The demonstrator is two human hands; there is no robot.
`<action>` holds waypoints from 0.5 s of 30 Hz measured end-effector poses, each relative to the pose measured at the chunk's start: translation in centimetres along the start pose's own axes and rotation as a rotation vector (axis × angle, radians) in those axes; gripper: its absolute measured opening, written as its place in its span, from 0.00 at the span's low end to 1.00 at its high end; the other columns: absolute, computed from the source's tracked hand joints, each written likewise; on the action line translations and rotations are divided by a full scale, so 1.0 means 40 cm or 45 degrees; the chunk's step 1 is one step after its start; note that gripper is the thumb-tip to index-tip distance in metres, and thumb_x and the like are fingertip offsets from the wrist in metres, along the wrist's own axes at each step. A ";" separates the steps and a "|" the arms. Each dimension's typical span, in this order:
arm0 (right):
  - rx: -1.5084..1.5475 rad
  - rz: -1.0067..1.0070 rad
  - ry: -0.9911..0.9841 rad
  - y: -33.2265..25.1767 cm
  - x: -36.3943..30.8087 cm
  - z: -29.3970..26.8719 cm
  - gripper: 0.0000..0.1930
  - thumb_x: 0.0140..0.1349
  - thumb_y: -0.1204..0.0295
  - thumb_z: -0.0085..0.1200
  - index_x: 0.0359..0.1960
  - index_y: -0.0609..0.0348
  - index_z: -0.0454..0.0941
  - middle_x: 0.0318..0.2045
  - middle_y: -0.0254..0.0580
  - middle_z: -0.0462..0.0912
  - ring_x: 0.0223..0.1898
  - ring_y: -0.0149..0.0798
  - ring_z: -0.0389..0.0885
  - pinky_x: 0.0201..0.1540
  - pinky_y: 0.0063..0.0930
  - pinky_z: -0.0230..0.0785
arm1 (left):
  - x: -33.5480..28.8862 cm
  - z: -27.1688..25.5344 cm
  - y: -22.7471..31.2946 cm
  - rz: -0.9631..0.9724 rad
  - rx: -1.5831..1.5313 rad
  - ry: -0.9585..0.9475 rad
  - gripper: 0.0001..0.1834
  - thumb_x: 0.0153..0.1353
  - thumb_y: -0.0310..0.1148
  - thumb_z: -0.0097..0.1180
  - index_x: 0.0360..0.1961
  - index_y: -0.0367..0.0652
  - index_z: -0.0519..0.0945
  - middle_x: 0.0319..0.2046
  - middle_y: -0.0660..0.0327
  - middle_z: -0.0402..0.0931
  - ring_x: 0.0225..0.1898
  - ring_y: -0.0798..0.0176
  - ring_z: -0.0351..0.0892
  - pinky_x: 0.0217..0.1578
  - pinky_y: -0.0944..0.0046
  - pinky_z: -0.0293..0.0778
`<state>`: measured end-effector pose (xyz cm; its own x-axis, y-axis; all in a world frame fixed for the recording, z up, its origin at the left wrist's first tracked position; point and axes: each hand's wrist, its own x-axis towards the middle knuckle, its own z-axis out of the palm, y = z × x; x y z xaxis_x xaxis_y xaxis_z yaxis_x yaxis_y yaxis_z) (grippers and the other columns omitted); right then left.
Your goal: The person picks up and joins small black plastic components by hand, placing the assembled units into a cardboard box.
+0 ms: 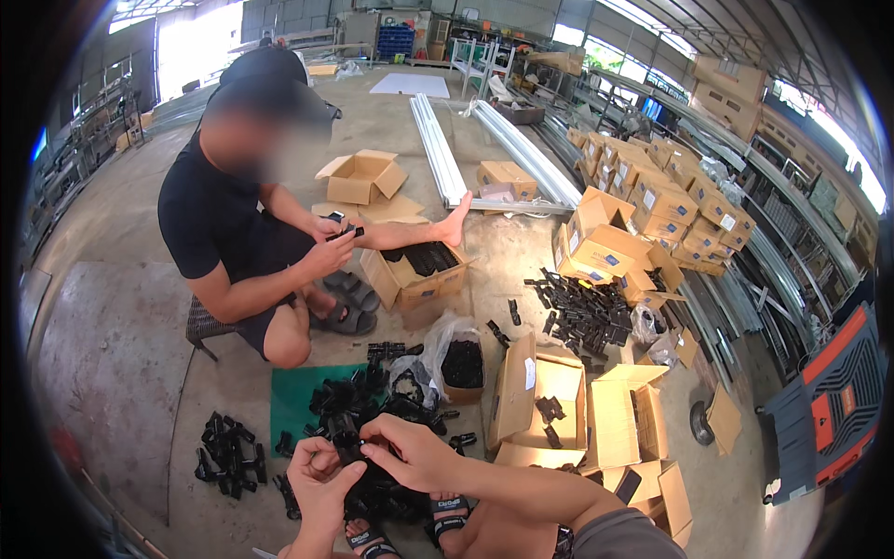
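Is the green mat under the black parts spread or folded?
Spread, where it shows: the green mat lies open on the floor, black parts heaped over it. Covered edges: cannot tell.

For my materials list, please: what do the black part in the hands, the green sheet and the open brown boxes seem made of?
Black part: probably moulded plastic; its slight shine suggests this, though coated metal is possible.
Green sheet: fabric or plastic, cannot tell; it looks matt and evenly coloured.
Open brown boxes: cardboard, dull finish, shown by the creased, folded flaps.
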<state>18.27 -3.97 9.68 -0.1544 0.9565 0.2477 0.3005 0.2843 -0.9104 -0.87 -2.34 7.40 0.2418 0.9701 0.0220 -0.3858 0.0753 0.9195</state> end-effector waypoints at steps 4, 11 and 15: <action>-0.116 -0.100 0.041 0.018 0.006 0.020 0.10 0.71 0.68 0.54 0.48 0.61 0.76 0.35 0.45 0.79 0.35 0.40 0.81 0.38 0.33 0.72 | -0.003 -0.006 0.015 -0.027 0.018 0.011 0.25 0.51 0.10 0.66 0.46 0.39 0.69 0.42 0.54 0.84 0.44 0.68 0.82 0.46 0.69 0.79; 0.016 -0.138 0.112 0.009 0.010 0.017 0.10 0.68 0.71 0.57 0.46 0.62 0.76 0.35 0.47 0.79 0.34 0.42 0.82 0.36 0.33 0.73 | 0.003 0.012 0.008 0.048 0.145 0.086 0.23 0.48 0.17 0.66 0.43 0.45 0.71 0.25 0.77 0.62 0.29 0.79 0.63 0.33 0.77 0.59; 0.018 -0.082 0.067 0.002 0.015 0.012 0.11 0.68 0.68 0.57 0.44 0.61 0.74 0.32 0.45 0.78 0.30 0.43 0.78 0.33 0.35 0.69 | 0.004 -0.002 0.009 0.017 0.158 0.069 0.26 0.54 0.14 0.67 0.51 0.43 0.73 0.34 0.69 0.69 0.38 0.71 0.73 0.41 0.71 0.74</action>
<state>17.76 -3.41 9.58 -0.1233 0.9385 0.3225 0.2782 0.3446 -0.8966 -1.04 -2.15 7.73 0.1878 0.9821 0.0161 -0.2748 0.0368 0.9608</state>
